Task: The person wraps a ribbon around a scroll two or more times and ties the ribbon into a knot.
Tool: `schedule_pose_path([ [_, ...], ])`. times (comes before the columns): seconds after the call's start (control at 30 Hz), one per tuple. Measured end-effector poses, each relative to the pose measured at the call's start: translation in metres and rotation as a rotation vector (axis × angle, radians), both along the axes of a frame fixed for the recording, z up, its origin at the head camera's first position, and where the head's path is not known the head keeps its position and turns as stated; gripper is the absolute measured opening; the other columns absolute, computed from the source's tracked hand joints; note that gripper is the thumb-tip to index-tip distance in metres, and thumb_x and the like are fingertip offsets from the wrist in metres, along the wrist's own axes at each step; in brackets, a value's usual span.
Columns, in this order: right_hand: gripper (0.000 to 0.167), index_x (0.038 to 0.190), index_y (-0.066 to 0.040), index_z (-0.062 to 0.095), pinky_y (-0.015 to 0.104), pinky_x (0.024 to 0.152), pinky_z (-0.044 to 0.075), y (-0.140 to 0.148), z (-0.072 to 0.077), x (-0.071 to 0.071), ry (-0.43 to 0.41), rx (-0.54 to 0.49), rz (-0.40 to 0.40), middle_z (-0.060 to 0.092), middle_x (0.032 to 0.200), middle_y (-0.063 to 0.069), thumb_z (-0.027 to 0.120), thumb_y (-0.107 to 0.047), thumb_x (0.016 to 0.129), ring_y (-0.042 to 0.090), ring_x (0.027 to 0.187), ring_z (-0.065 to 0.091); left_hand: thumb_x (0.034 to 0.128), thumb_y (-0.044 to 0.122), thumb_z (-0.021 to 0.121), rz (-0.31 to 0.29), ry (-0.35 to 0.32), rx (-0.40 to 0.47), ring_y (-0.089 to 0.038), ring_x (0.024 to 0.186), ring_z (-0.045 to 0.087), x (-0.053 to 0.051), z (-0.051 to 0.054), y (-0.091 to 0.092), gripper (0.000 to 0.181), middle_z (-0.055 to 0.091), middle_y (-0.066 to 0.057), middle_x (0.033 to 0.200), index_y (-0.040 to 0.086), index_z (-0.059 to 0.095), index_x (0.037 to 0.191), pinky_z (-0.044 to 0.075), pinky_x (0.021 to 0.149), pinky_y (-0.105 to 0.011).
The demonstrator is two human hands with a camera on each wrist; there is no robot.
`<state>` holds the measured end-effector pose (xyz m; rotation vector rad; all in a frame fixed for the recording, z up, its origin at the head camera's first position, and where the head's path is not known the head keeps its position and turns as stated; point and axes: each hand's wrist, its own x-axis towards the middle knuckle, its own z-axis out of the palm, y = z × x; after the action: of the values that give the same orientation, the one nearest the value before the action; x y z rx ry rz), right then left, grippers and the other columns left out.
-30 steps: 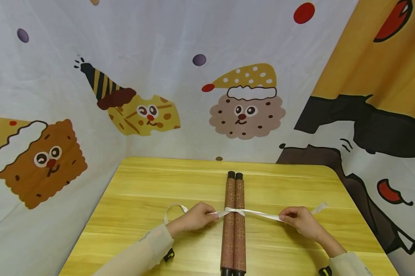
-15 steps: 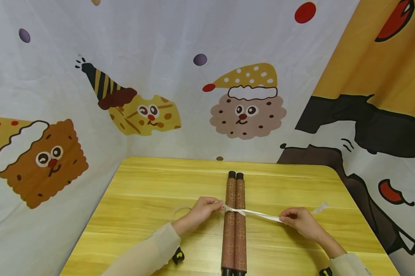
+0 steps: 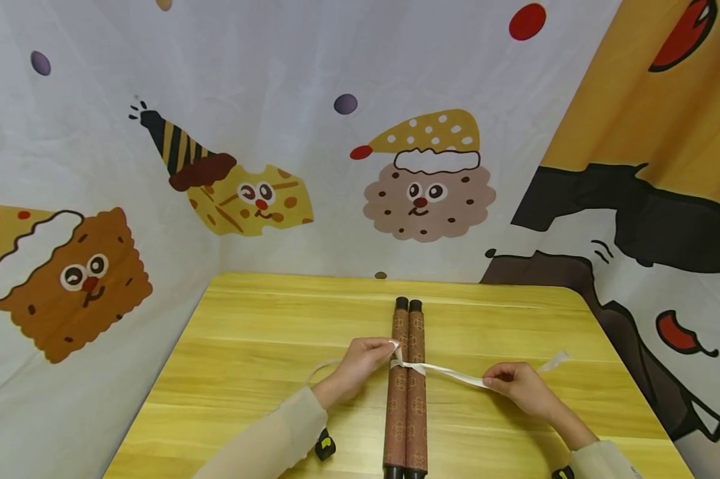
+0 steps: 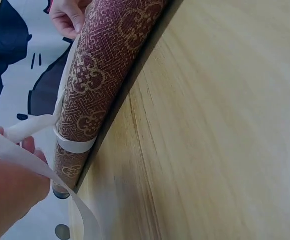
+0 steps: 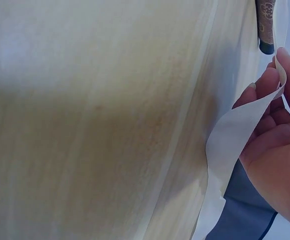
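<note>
Two brown patterned scrolls point(image 3: 399, 412) with black end knobs lie side by side on the table. A white ribbon point(image 3: 452, 371) wraps around their middle and crosses on top. My left hand point(image 3: 360, 364) pinches one ribbon end just above the left scroll, lifting it a little. Out to the right, my right hand point(image 3: 518, 386) pinches the other end and holds it stretched from the scrolls. In the left wrist view the ribbon band point(image 4: 77, 145) circles the scroll. The right wrist view shows a loose ribbon tail point(image 5: 235, 130) hanging below the right hand's fingers.
The wooden table point(image 3: 246, 319) carries the scrolls, its far edge against a white cartoon-printed curtain point(image 3: 288, 80). A loop of ribbon point(image 3: 321, 366) lies behind the left wrist. Black straps with yellow marks point(image 3: 325, 444) are at both wrists.
My left hand has moved right and slightly away from me, bringing its ribbon end up over the left scroll. The right hand has stayed nearly still, and the scrolls lie where they were.
</note>
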<state>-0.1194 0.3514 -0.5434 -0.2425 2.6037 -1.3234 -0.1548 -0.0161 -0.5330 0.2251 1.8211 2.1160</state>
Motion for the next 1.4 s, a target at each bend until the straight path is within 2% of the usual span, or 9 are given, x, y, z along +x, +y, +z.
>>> schedule_pose_path([
  [0.13,0.012,0.098,-0.005,0.078,0.024,0.064,0.050,-0.001,-0.001,-0.001,0.000,0.002,-0.002,0.073,0.091,0.004,0.077,-0.017,0.097,0.007,0.074,0.056,0.1000,0.015,0.071,0.042,0.022,-0.015,-0.019,0.102,0.069,-0.001,-0.003,0.002,0.025,0.074,-0.022,0.117,-0.005,0.076,0.115,0.053,0.102,-0.049],
  [0.4,0.014,0.099,-0.005,0.078,0.024,0.065,0.050,-0.003,-0.001,0.000,-0.016,0.004,-0.010,0.073,0.092,0.005,0.077,-0.018,0.096,0.008,0.075,0.057,0.0955,0.011,0.078,0.120,0.002,0.018,-0.017,0.095,0.072,-0.003,-0.001,0.009,0.022,0.076,-0.020,0.109,-0.005,0.078,0.111,0.059,0.090,-0.034],
  [0.57,0.012,0.101,-0.004,0.079,0.024,0.065,0.052,-0.002,-0.003,0.001,-0.003,0.002,0.020,0.075,0.094,0.005,0.077,-0.014,0.096,0.007,0.075,0.058,0.0980,0.006,0.072,0.159,0.021,0.013,-0.016,0.094,0.070,-0.003,0.002,0.014,0.022,0.076,-0.019,0.110,-0.006,0.075,0.115,0.059,0.090,-0.035],
  [0.7,0.011,0.104,-0.001,0.078,0.024,0.066,0.053,0.001,-0.003,0.002,0.013,-0.003,0.062,0.076,0.099,0.009,0.075,-0.008,0.096,0.006,0.078,0.061,0.0951,0.002,0.074,0.196,0.034,-0.010,-0.015,0.093,0.070,-0.005,0.000,0.014,0.020,0.076,-0.018,0.109,-0.006,0.076,0.113,0.059,0.090,-0.039],
  [0.83,0.013,0.107,0.002,0.077,0.024,0.069,0.055,0.005,-0.003,0.004,0.002,0.003,0.074,0.075,0.101,0.010,0.074,-0.005,0.096,0.006,0.083,0.064,0.0903,0.002,0.079,0.215,0.025,0.002,-0.014,0.086,0.070,-0.008,-0.003,0.012,0.019,0.077,-0.015,0.099,-0.007,0.077,0.107,0.061,0.085,-0.038],
  [0.9,0.014,0.108,0.002,0.077,0.024,0.070,0.056,0.007,-0.003,0.004,0.007,0.015,0.075,0.075,0.102,0.010,0.074,-0.005,0.096,0.006,0.084,0.065,0.0893,0.002,0.081,0.213,0.016,0.006,-0.013,0.084,0.070,-0.010,-0.004,0.011,0.022,0.077,-0.012,0.096,-0.008,0.075,0.108,0.061,0.082,-0.035],
  [1.1,0.014,0.108,0.003,0.076,0.024,0.070,0.056,0.014,-0.001,0.005,0.033,0.053,0.085,0.075,0.101,0.011,0.074,0.000,0.094,0.004,0.085,0.065,0.0932,0.005,0.078,0.205,0.017,-0.013,-0.014,0.086,0.071,-0.012,-0.006,0.010,0.038,0.077,-0.012,0.098,-0.008,0.067,0.127,0.059,0.082,-0.028],
  [1.23,0.013,0.106,0.002,0.077,0.025,0.070,0.057,0.020,0.001,0.006,0.065,0.102,0.084,0.075,0.101,0.011,0.075,0.001,0.093,0.006,0.086,0.067,0.0924,0.003,0.078,0.240,0.020,-0.022,-0.013,0.084,0.069,-0.012,-0.006,0.010,0.027,0.076,-0.011,0.097,-0.009,0.073,0.116,0.059,0.078,-0.027],
  [1.4,0.009,0.101,-0.005,0.078,0.027,0.072,0.057,0.028,0.004,0.008,0.131,0.235,0.057,0.076,0.099,0.005,0.077,-0.003,0.093,0.011,0.087,0.069,0.0924,0.004,0.078,0.269,0.013,-0.020,-0.011,0.080,0.066,-0.012,-0.004,0.011,0.019,0.074,-0.007,0.091,-0.008,0.076,0.107,0.057,0.074,-0.025],
])
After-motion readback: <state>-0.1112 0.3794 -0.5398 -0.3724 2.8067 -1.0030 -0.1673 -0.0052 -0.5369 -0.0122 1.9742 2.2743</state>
